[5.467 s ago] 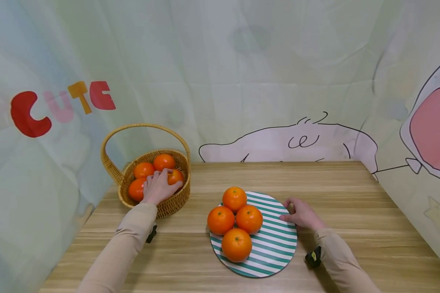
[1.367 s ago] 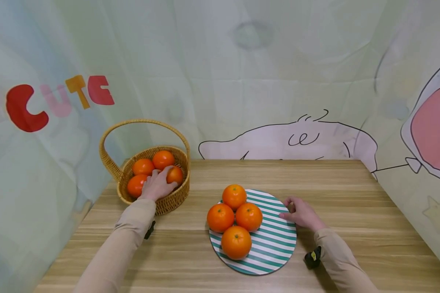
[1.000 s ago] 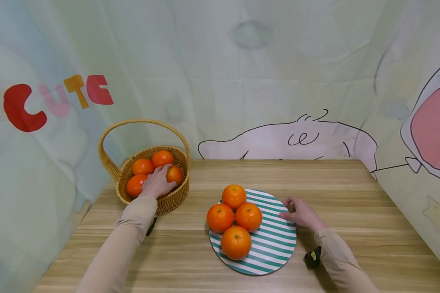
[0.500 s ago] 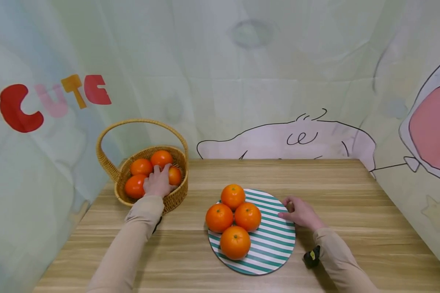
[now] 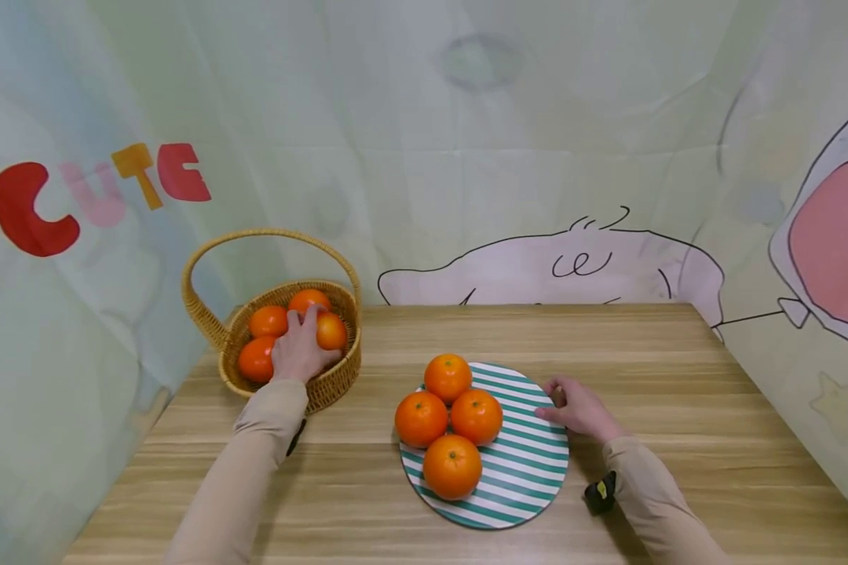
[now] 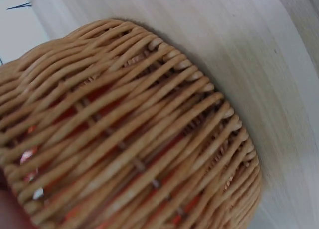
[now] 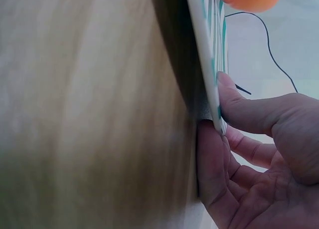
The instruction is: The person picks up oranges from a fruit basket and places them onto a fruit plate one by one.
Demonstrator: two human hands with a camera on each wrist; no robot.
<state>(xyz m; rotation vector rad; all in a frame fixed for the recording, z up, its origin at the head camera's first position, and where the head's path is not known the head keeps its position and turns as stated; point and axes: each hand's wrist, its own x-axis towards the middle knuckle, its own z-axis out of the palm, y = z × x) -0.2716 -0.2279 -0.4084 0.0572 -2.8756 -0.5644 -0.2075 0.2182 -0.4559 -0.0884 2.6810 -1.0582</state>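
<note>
My left hand (image 5: 300, 347) reaches into the wicker basket (image 5: 337, 388) at the left and grips an orange (image 5: 332, 332), its fingers and thumb around the fruit. In the left wrist view, the basket's woven side (image 6: 129, 124) hides the fingers, and orange-red shows through the gaps. My right hand (image 5: 579, 408) pinches the right rim of a round green-and-white striped plate (image 5: 526, 455). The right wrist view shows the thumb (image 7: 244, 109) on the plate's top face and a finger (image 7: 212, 164) under its edge. Several oranges (image 5: 452, 468) sit on the plate's left half.
More oranges (image 5: 268, 322) lie in the basket beside my left hand. The basket's tall arched handle (image 5: 272, 233) rises over them. A wooden table (image 5: 650, 353) bears everything, with a printed curtain (image 5: 424, 180) behind it and at both sides.
Over the last half second the gripped orange and my left fingers have shifted slightly up and left within the basket. Earlier the left hand stayed around that fruit. The right hand has kept its pinch.
</note>
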